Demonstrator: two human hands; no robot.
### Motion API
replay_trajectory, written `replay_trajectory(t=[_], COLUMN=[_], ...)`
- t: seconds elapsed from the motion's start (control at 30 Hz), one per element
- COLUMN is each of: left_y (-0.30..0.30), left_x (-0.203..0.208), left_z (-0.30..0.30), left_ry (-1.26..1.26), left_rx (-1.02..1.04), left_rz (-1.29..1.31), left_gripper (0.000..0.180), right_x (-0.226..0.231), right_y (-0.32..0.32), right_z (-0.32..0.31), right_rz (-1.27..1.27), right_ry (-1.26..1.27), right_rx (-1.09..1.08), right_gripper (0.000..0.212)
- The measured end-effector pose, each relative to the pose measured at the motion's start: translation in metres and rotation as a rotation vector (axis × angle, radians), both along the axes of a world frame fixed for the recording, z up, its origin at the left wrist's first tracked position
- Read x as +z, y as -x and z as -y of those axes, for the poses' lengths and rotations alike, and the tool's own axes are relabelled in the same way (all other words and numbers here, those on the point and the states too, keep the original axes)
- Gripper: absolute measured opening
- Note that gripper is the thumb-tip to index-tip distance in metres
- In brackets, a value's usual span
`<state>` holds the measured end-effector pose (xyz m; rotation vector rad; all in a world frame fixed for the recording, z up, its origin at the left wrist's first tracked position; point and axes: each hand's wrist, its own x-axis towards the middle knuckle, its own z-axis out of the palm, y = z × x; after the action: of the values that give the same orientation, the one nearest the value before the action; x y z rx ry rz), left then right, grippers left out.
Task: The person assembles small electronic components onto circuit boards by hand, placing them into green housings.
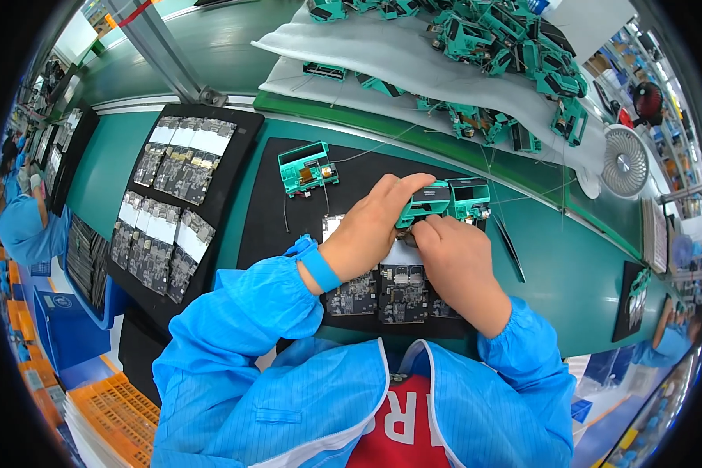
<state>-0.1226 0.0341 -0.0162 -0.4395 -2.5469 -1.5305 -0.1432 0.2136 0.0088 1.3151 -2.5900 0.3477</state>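
Over black mat (pixel 259 204), I see left hand (pixel 366 222) gripping green case (pixel 427 201); right hand (pixel 458 259) bunched at its edge, grip unclear. Judged mid-work: circuit boards (pixel 403 296) lie on mat.

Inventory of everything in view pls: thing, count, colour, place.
Held housing: 1, teal, at the hands
Nearby housings: 2, teal, either side of it
Piled housings: many, teal, on foam
Foam sheets: 2+, white, top
Circuit boards: many, dark and white, on mats
Mats: 4+, black, on workbench
Workbench: 1, green, centre
Slim tool: 1, dark, right of hands
Fan: 1+, white, right
Bins: 2+, blue, left
Stack: 1, orange, lower left
Co-workers: 2+, blue clothing, edges
Wrist strap: 1, blue, left wrist
Sleeves: 2, blue, lower centre
Left hand: 1, bare, gripping held housing
Right hand: 1, bare, at its lower edge
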Motion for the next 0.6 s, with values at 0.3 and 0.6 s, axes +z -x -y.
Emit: replay_trajectory(t=[0.3, 0.6], left_y=[-0.004, -0.01], left_x=[0.009, 0.037], left_z=[0.002, 0.078], left_ry=[0.032, 0.354], left_rx=[0.004, 0.546], left_rz=[0.109, -0.465], left_gripper=[0.082, 0.05], right_x=[0.003, 0.008], right_y=[0.002, -0.003], right_z=[0.0, -0.003], right_rz=[-0.011, 0.073], right_ry=[0.003, 0.22], right_rx=[-0.012, -0.032], right_gripper=[0.019, 0.026])
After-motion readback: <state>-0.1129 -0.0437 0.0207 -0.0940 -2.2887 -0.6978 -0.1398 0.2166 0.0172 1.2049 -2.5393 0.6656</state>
